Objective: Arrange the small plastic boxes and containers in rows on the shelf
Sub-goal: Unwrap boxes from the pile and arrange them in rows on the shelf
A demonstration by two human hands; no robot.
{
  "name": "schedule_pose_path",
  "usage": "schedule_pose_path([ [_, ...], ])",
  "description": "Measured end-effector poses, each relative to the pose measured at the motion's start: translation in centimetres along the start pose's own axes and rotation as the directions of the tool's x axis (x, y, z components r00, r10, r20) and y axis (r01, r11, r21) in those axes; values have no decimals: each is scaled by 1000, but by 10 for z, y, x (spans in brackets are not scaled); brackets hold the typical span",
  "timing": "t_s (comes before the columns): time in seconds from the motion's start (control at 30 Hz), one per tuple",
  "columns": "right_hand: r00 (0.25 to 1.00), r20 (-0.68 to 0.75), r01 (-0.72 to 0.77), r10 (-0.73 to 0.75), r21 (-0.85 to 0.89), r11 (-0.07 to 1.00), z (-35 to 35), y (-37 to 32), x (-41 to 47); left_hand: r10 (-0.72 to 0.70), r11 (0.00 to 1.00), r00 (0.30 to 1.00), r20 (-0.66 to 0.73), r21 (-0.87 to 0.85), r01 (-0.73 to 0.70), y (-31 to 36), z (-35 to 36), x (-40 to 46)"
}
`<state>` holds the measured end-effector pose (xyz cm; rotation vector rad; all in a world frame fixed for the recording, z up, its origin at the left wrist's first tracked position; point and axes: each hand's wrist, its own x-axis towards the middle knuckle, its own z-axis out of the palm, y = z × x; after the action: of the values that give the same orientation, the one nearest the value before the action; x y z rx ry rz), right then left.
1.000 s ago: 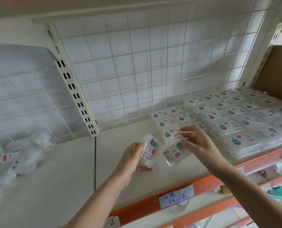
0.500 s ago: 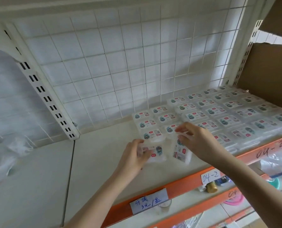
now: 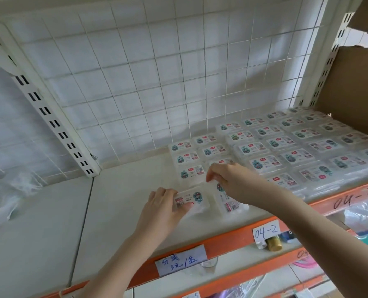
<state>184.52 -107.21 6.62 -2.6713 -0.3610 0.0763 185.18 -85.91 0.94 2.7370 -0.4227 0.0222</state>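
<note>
White wire-grid back panel (image 3: 148, 82) behind a pale shelf (image 3: 125, 203) w/ orange front rail (image 3: 232, 237). Rows of small labelled plastic boxes (image 3: 286, 151) fill the right side up to a cardboard box (image 3: 355, 89).

Change vs. a sec ago: both boxes were held up in the air, now they're down at shelf level, at the left end of the rows. Left hand (image 3: 163, 209) grips one box (image 3: 191, 200) flat on the shelf, thumb on its label. Right hand (image 3: 230, 181) pinches the 2nd box (image 3: 228, 203) from above, fingers curled on its top edge; looks tilted, not yet flat.

Meaning: prob. the placing step, front row being extended leftward. Next needs squaring both against their neighbours. Crumpled plastic bag (image 3: 9, 190) sits far left.
</note>
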Motion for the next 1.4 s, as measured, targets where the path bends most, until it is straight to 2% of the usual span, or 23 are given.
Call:
schedule_pose_path([
  [0.13, 999, 30, -33, 35, -65, 997, 13, -1, 1, -2, 998, 999, 39, -67, 5, -5, -7, -5],
  [0.33, 993, -54, -111, 104, -145, 983, 21, 3, -7, 44, 989, 998, 43, -140, -37, -9, -12, -10],
  [0.4, 998, -14, -56, 55, -125, 991, 23, 7, -12, 86, 989, 995, 41, -128, -80, -6, -11, -12],
  [0.47, 993, 113, 36, -24, -102, 994, 22, 7, -22, 114, 988, 993, 15, -108, -112, -3, -9, -15],
  [0.57, 972, 213, 142, -103, -177, 974, 16, 4, -40, 114, 986, 993, -18, -119, -115, -4, -8, -18],
  [0.67, 975, 195, 168, -111, -305, 937, 19, 7, -47, 100, 988, 995, -13, -120, -101, -10, -10, -18],
  [0.77, 990, 129, 103, -56, -392, 914, 25, 11, -42, 84, 988, 996, 31, -132, -79, -15, -14, -19],
  [0.87, 998, 66, 44, -22, -368, 929, 28, 11, -34, 72, 987, 994, 80, -151, -59, -16, -15, -19],
  [1.0, 999, 36, 39, -29, -336, 941, 32, 9, -29, 81, 987, 992, 94, -150, -66, -11, -15, -20],
  [1.13, 995, 72, 93, -68, -441, 893, 27, 8, -28, 98, 993, 983, 158, -80, -86, -1, -15, -23],
  [1.27, 981, 142, 174, -133, -330, 928, 23, 2, -21, 121, 982, 979, 165, 121, -142, 8, -15, -19],
  [1.4, 984, 88, 177, -155, -341, 923, 15, 0, -16, 108, 972, 986, 128, 192, -132, 11, -14, -14],
])
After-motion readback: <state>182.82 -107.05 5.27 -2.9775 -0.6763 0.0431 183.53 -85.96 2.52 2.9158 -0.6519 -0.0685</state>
